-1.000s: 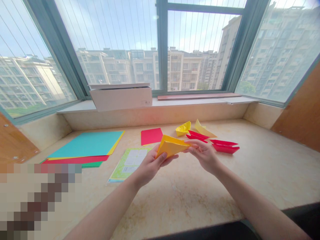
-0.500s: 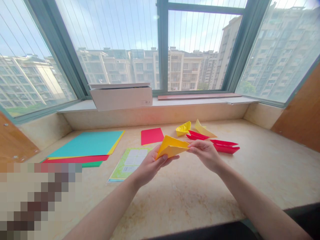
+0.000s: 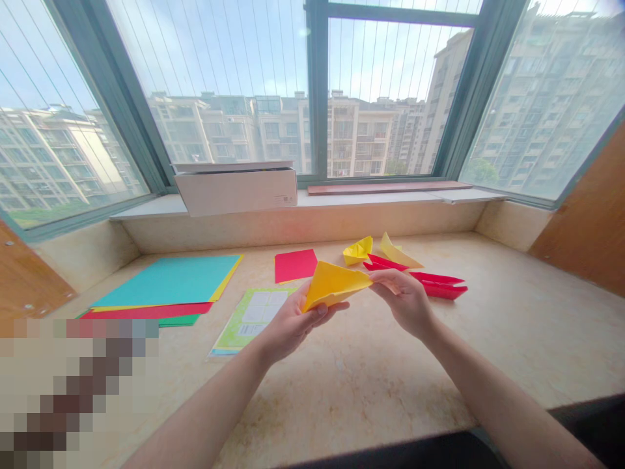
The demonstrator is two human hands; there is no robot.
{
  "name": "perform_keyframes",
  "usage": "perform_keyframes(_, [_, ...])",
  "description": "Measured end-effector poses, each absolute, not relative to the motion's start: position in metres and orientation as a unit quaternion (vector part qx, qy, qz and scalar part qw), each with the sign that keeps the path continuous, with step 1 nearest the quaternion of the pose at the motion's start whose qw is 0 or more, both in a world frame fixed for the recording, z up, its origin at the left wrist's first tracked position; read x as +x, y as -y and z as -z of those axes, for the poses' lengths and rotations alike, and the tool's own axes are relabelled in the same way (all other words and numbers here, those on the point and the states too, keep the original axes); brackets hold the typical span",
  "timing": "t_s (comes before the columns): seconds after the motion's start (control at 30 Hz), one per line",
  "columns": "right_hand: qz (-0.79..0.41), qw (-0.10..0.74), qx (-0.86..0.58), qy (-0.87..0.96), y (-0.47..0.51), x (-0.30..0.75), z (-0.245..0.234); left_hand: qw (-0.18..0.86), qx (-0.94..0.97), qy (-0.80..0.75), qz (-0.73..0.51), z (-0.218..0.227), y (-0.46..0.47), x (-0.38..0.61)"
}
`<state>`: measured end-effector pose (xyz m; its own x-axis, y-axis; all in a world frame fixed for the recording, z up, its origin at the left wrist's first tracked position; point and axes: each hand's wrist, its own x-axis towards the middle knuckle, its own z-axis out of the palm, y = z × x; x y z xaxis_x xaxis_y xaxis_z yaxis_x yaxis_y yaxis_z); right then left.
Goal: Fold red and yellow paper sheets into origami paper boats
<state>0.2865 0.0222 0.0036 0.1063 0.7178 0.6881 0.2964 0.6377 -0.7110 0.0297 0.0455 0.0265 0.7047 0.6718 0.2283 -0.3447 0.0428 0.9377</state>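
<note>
Above the stone-patterned counter I hold a folded piece of yellow paper (image 3: 336, 285), its point toward the right. My left hand (image 3: 305, 319) grips its left end, thumb on the near side and fingers beneath. The right tip is pinched by my right hand (image 3: 403, 296). Just beyond my hands lie a yellow paper boat (image 3: 358, 251), a pale yellow folded paper (image 3: 396, 251) and a red folded paper boat (image 3: 385, 263). A second red boat (image 3: 439, 286) is right behind my right hand, which partly covers it.
Coloured paper sheets (image 3: 170, 280) lie in a stack at left, with a red square sheet (image 3: 295, 266) farther right. A green paper packet (image 3: 244, 322) is by my left forearm. On the sill stand a white box (image 3: 237, 190) and a brown strip (image 3: 385, 188).
The folded yellow paper has tilted in my hands: its open top edge showed before, and now a broad flat face does. My hands have hardly shifted.
</note>
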Motion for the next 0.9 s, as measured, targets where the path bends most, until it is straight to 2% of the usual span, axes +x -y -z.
perform_keyframes(0.43, [-0.017,0.584,-0.388,0.713,-0.014,0.294,-0.010,0.723,0.575,-0.116,-0.366,-0.027,-0.044,0.030])
perform_keyframes(0.6, [0.020,0.528,-0.361,0.768,-0.012,0.305,-0.013,0.728,0.576,-0.115,-0.354,-0.023,-0.047,0.028])
perform_keyframes(0.7, [-0.039,0.518,-0.373,0.769,-0.013,0.306,-0.013,0.720,0.582,-0.134,-0.354,-0.023,-0.047,0.027])
perform_keyframes(0.8, [-0.146,0.553,-0.392,0.721,-0.018,0.301,-0.010,0.707,0.586,-0.161,-0.361,-0.022,-0.047,0.027])
perform_keyframes(0.9, [-0.188,0.577,-0.386,0.694,-0.022,0.294,-0.007,0.702,0.589,-0.176,-0.360,-0.018,-0.047,0.028])
